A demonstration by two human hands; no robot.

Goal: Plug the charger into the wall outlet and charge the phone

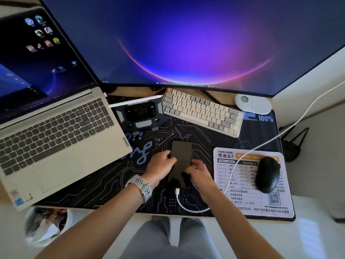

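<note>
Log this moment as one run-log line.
left hand: on black phone | right hand: at phone's lower end | white cable: connector at phone's bottom | screen dark | outlet unseen

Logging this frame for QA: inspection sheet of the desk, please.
Surface: dark circuit-print desk mat, mostly covered.
Job's things: phone flat on the mat, screen dark; white plug at its near end, seating hidden.
Clutter: laptop, monitor, keyboard, stand, stylus, mouse on a mouse pad.
Hands: left hand and right hand both on the phone.
Cables: white cable crosses the pad, leaves right; outlet unseen.
Surroundings: bin under the desk.
</note>
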